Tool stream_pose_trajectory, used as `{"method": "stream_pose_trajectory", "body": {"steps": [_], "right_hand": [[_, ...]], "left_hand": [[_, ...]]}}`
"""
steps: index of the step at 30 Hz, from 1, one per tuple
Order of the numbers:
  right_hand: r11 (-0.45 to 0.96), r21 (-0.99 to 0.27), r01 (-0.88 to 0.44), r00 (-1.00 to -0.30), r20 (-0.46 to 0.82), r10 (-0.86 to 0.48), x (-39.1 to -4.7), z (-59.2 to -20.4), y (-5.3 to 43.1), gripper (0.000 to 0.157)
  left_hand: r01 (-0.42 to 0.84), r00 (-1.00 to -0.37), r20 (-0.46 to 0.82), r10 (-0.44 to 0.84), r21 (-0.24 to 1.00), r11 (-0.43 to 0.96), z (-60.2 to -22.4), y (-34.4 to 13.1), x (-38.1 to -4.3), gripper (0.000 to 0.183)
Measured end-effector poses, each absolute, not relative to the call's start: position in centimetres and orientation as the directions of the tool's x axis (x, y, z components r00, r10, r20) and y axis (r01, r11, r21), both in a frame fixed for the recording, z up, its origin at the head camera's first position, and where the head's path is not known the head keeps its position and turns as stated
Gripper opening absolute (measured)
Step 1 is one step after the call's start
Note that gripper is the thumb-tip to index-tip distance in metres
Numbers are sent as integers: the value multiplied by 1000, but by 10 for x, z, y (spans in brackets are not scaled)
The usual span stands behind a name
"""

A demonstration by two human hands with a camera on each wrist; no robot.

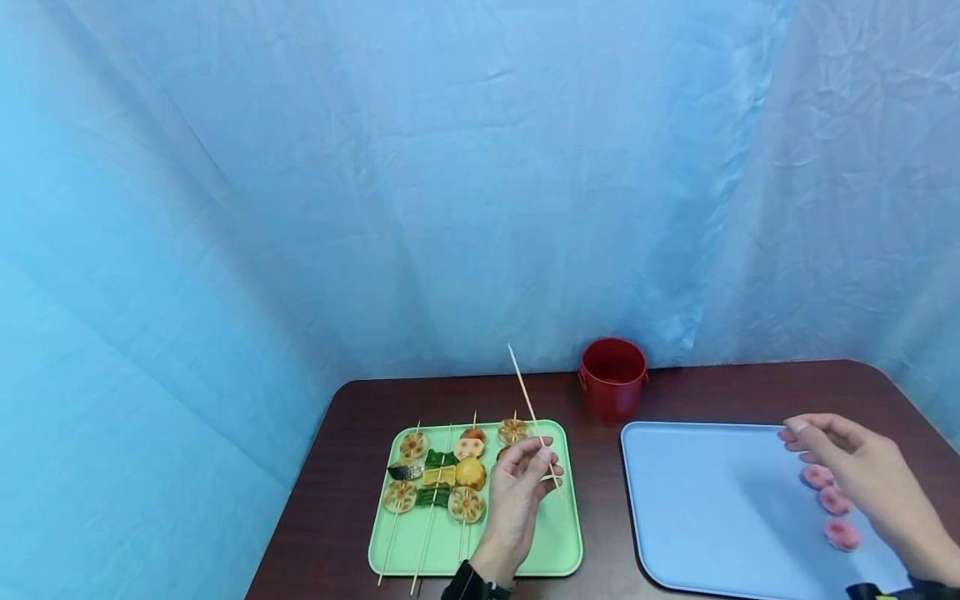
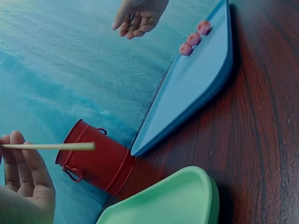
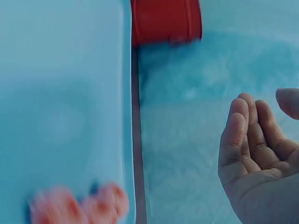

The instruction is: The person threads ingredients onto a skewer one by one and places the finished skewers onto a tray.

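My left hand [image 1: 512, 504] pinches a bare wooden skewer [image 1: 522, 388] between thumb and fingers over the right side of the green tray [image 1: 555, 542]. The skewer's pointed end leans up and away; its blunt end shows in the left wrist view. Above the right edge of the blue tray [image 1: 697, 500] hovers my right hand [image 1: 873, 471], fingers loosely bent, nothing between thumb and fingers in the right wrist view [image 3: 261, 158]. Below it on that tray lie three pink ring-like pieces [image 1: 835, 500] in a row.
Loaded skewers [image 1: 438, 476] with lotus slices, green, yellow and brown pieces lie on the green tray, their sticks passing its near edge. A red bucket [image 1: 613, 383] stands at the back between the trays. Blue cloth [image 1: 480, 208] hangs behind the dark wooden table [image 1: 315, 517].
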State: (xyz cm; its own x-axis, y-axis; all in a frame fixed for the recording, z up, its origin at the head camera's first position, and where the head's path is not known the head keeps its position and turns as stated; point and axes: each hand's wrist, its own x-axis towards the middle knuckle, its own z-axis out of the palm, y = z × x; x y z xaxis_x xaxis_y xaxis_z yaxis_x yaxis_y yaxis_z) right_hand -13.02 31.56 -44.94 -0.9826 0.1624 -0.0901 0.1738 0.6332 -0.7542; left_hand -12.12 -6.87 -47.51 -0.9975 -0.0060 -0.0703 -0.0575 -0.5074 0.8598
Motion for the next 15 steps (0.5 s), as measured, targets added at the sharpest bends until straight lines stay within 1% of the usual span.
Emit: {"method": "stream_pose_trajectory", "body": {"steps": [3,9,12,15], "right_hand": [[703,-689,177,-983,-89,160,-139,-453,333,72],[827,-551,110,-992,-118,53,-154,-462,358,75],[873,-482,71,-993,-116,17,-158,-466,364,71],[906,-422,35,-995,-96,-6,-160,-471,366,61]], "left_hand": [[-58,-998,-68,-1,862,-503,-475,-71,-121,13],[-70,-997,-72,14,868,-491,-478,-78,-120,14],[-82,-996,-81,22,878,-472,-479,-83,-119,15],[-93,-996,-89,29,889,-449,-479,-88,-118,17]]}}
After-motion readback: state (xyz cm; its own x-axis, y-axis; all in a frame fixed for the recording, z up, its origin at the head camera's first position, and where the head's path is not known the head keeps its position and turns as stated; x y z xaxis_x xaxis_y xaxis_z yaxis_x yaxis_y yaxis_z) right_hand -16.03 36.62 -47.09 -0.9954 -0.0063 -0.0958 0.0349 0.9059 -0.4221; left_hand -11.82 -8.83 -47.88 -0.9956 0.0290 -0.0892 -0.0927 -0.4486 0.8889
